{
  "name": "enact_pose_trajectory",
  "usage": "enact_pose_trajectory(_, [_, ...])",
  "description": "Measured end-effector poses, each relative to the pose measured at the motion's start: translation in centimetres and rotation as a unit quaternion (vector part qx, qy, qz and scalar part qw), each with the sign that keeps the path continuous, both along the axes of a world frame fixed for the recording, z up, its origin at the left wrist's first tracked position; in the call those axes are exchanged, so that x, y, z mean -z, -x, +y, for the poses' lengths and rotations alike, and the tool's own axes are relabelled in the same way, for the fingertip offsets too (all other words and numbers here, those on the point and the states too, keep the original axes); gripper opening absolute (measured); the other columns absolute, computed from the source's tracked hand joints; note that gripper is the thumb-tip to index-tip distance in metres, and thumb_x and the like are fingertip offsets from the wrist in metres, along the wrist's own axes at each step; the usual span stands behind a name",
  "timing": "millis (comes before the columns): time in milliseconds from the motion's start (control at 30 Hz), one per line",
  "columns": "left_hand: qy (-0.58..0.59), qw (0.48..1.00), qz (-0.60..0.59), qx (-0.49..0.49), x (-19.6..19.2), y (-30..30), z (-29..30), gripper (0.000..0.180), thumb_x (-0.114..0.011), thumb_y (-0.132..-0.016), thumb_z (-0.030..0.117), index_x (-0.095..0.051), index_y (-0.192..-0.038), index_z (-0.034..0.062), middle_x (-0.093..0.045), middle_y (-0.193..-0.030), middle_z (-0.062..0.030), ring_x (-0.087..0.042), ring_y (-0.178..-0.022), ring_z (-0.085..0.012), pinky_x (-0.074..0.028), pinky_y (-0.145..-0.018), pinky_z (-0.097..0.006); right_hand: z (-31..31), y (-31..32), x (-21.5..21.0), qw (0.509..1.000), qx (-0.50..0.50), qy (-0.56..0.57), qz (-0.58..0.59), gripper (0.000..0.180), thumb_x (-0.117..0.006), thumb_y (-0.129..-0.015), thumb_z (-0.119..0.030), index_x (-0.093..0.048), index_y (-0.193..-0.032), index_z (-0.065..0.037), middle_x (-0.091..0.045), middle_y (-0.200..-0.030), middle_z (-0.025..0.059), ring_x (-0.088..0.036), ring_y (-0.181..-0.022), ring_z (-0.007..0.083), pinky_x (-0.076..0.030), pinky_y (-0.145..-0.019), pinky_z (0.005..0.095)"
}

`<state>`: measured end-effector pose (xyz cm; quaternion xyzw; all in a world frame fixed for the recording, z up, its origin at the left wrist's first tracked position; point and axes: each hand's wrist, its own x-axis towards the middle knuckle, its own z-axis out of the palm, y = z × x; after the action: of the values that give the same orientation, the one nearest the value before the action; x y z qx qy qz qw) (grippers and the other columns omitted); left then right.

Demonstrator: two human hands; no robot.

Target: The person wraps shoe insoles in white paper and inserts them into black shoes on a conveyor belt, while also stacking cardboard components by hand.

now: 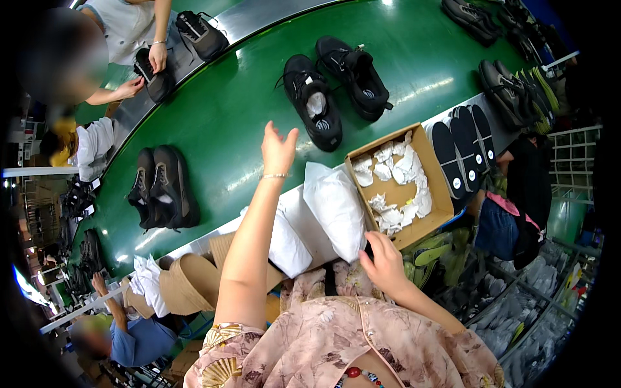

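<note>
My left hand reaches over the green conveyor belt with its fingers apart, holding nothing. Just beyond it lies a black lace-up shoe with crumpled white paper inside. A second black shoe rests to the right of that one. My right hand is by the near end of a bundle wrapped in white paper, thumb and fingers apart. Whether it touches the bundle cannot be made out. Another white-wrapped bundle lies to the left, partly behind my left forearm.
An open cardboard box with crumpled white paper stands at right, beside several black insoles. Dark shoes sit on the belt at left. Brown curved cardboard is nearer me. Across the belt, a co-worker's hands handle a shoe.
</note>
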<state>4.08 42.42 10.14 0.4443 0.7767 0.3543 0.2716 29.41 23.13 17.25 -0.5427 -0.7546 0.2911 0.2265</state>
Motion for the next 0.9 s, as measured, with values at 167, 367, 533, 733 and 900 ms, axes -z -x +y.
enact_pose_trajectory(167, [0.045, 0.997, -0.064, 0.024, 0.3, -2.8, -9.1, 0.060, -0.068, -0.079, 0.021, -0.041, -0.125, -0.0052, -0.057, -0.111, -0.0237, -0.062, -0.094, -0.0271, -0.051, -0.078, -0.033, -2.3, 1.9, 3.3, 0.983, -0.034, 0.062, -0.167, 0.075, -0.071, -0.071, -0.029, -0.036, -0.128, 0.005, -0.047, -0.114, 0.0242, -0.053, -0.098, 0.0378, -0.046, -0.081, 0.0405])
enact_pose_trajectory(367, [0.132, 0.990, -0.028, 0.035, 4.0, -6.3, -18.0, 0.059, -0.058, -0.086, 0.028, -0.038, -0.127, -0.0075, -0.058, -0.110, -0.0239, -0.060, -0.098, -0.0261, -0.049, -0.081, -0.035, -4.9, 2.7, 7.2, 0.995, 0.008, 0.011, -0.094, 0.087, -0.072, -0.070, -0.020, -0.020, -0.135, 0.007, -0.028, -0.129, 0.0374, -0.041, -0.111, 0.0504, -0.040, -0.093, 0.0454])
enact_pose_trajectory(533, [0.249, 0.882, -0.399, -0.036, 4.5, -6.7, -19.4, 0.052, -0.052, -0.089, 0.039, -0.047, -0.119, -0.0037, -0.058, -0.097, -0.0103, -0.055, -0.081, -0.0194, -0.048, -0.074, -0.033, -5.5, 2.3, 7.9, 0.998, 0.028, 0.004, -0.051, 0.079, -0.070, -0.072, -0.015, -0.024, -0.131, 0.011, -0.030, -0.127, 0.0387, -0.041, -0.111, 0.0514, -0.039, -0.094, 0.0468])
enact_pose_trajectory(733, [0.239, 0.876, -0.417, -0.024, 3.6, -7.5, -19.2, 0.049, -0.049, -0.090, 0.046, -0.053, -0.108, 0.0007, -0.055, -0.095, -0.0081, -0.053, -0.085, -0.0188, -0.047, -0.074, -0.036, -4.7, 2.8, 7.6, 0.993, 0.110, 0.047, 0.020, 0.072, -0.070, -0.071, -0.015, -0.030, -0.126, 0.008, -0.038, -0.122, 0.0320, -0.043, -0.111, 0.0463, -0.039, -0.093, 0.0451])
enact_pose_trajectory(900, [0.231, 0.829, -0.504, -0.077, 2.2, -8.0, -19.9, 0.058, -0.046, -0.090, 0.051, -0.051, -0.116, -0.0006, -0.057, -0.104, -0.0139, -0.055, -0.095, -0.0232, -0.047, -0.077, -0.038, -4.9, 3.1, 7.8, 0.992, 0.124, 0.016, 0.005, 0.070, -0.071, -0.071, -0.015, -0.033, -0.126, 0.004, -0.041, -0.122, 0.0286, -0.045, -0.110, 0.0444, -0.040, -0.092, 0.0445])
